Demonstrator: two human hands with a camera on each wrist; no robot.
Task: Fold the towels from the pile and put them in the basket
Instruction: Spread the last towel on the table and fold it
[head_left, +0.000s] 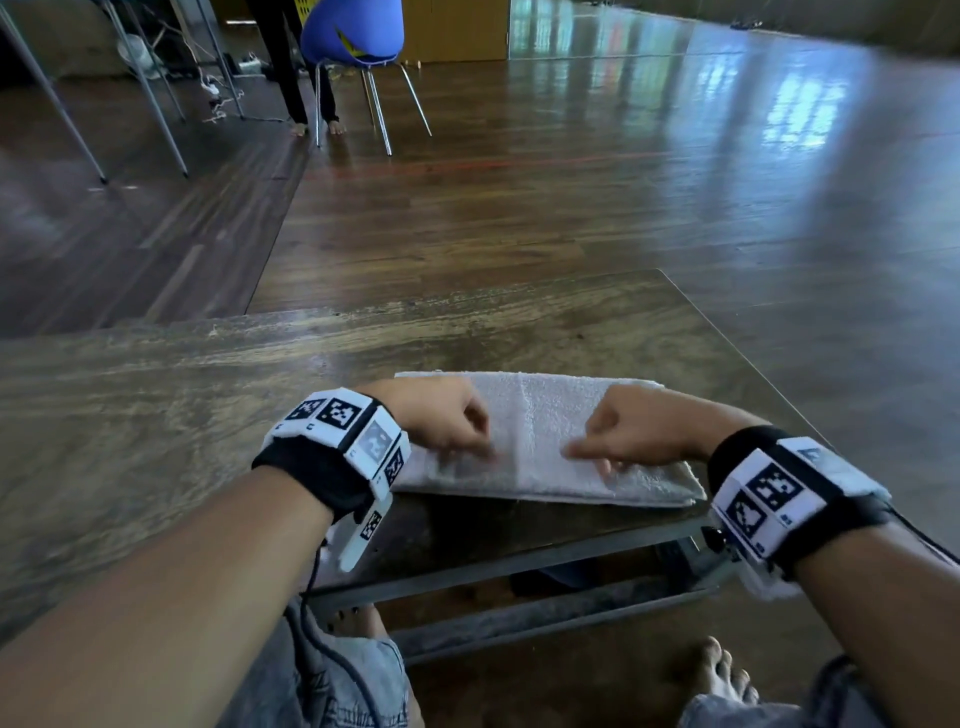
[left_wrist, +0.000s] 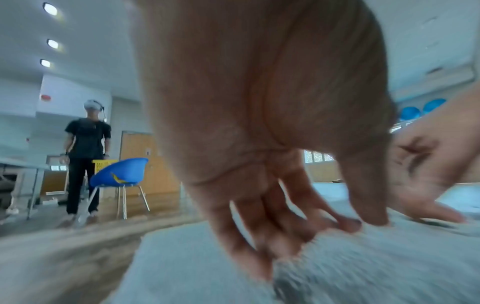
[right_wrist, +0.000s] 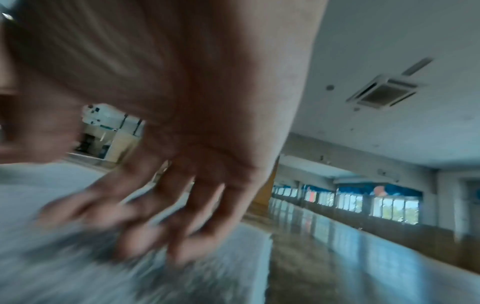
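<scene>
Blurred fingertips (right_wrist: 182, 253) of both hands on folded towel (head_left: 540, 415)

I see daylight coming in from the long row of bright windows (right_wrist: 363, 202) on the far wall. It makes pale, shiny patches on the dark glossy wooden floor (head_left: 675, 171). The worn brown wooden table (head_left: 156, 374) looks dimmer, and under its near edge it is dark. Three small round ceiling lights (left_wrist: 49, 8) glow white in the left wrist view.

My head view is fairly sharp, but lines bend near the edges. My left hand (head_left: 441, 415) and right hand (head_left: 631, 428) are a bit smeared there. Both wrist views are blurry and bluish. The folded white fluffy towel (right_wrist: 130, 273) is streaky, and the right hand's fingers (right_wrist: 145, 209) are very smeared.
</scene>
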